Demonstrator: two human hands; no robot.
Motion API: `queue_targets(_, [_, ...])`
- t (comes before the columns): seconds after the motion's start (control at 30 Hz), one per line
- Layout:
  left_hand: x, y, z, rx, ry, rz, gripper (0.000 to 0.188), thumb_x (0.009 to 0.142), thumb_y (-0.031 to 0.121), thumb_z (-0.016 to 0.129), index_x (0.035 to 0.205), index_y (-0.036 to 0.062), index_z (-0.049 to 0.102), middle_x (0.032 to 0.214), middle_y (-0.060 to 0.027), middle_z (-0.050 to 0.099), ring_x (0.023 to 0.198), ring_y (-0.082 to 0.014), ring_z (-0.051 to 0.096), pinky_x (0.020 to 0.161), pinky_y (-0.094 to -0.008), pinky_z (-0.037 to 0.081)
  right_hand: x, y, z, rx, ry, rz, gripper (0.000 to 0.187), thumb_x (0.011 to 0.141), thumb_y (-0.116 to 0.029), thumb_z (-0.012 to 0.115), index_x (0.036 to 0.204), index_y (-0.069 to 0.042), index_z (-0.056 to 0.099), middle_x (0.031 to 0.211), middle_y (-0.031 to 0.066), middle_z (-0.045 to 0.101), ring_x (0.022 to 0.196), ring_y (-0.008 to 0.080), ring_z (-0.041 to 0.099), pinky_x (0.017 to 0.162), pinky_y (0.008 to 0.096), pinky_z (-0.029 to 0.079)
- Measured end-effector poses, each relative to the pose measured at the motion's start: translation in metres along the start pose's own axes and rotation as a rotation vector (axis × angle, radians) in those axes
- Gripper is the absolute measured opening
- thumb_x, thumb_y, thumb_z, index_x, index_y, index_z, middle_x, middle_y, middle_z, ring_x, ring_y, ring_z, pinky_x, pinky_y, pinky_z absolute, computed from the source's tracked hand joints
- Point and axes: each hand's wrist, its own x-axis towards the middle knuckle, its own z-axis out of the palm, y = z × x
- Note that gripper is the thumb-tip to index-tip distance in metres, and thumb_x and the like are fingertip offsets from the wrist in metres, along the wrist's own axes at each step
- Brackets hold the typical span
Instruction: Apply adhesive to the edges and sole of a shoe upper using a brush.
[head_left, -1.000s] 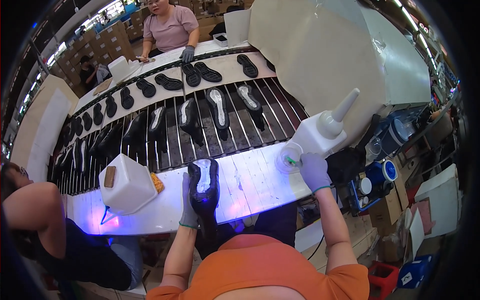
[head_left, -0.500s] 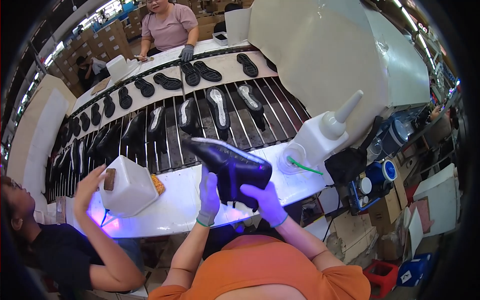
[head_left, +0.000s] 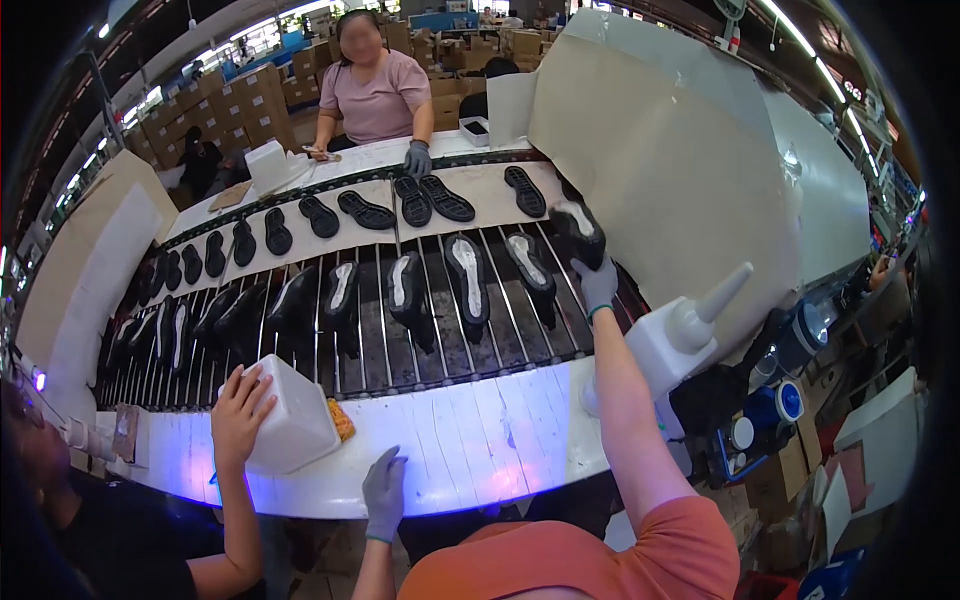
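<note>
My right hand (head_left: 598, 284), in a grey glove, grips a black boot (head_left: 580, 242) at the far right end of the rod conveyor (head_left: 505, 352). The boot is turned over, and a whitish patch shows on its underside. My gloved left hand (head_left: 384, 492) is over the near edge of the white table (head_left: 480, 430), fingers stretched out and nothing in them. Across the rods lie more upturned boots, among them one with a white-coated bottom (head_left: 468, 285). Beyond them, black shoe soles (head_left: 447, 199) line a pale belt (head_left: 485, 203).
A white plastic bottle with a long nozzle (head_left: 665, 345) stands by my right forearm. At left, a co-worker's bare hand (head_left: 243, 410) touches a white plastic container (head_left: 292, 420). Across the conveyor, another person's gloved hand (head_left: 418, 160) is near the soles. A pale panel (head_left: 650, 170) bounds the right.
The boot went from both hands above the table to the conveyor's far right, in my right hand only. My left hand let go. The co-worker's hand came down to the white container.
</note>
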Motion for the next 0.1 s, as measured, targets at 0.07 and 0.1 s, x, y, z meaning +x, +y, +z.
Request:
queue_targets(0.07, [-0.007,-0.025,-0.006,-0.029,0.105,-0.073,0.031,0.095,0.017,0.054,0.120,0.0003,0.062,0.098,-0.0116,0.070,0.086,-0.0160,0.066,0.083,-0.0315,0.050,0.007,0.052,0.009,-0.154,-0.037,0.099,0.044,0.074,-0.018,0.079,0.116,-0.010,0.068,0.107,0.0166,0.070,0.098,0.0328,0.067,0.089,0.0422,0.050])
queue_targets(0.1, [-0.011,-0.041,-0.007,0.011,0.114,-0.055,0.030,0.094,0.015,0.056,0.120,0.0020,0.062,0.097,-0.0114,0.071,0.090,-0.0204,0.066,0.085,-0.0328,0.050,0.016,0.045,0.025,-0.138,-0.049,0.082,0.044,0.074,-0.018,0.079,0.116,-0.010,0.068,0.107,0.0166,0.070,0.098,0.0328,0.067,0.089,0.0422,0.050])
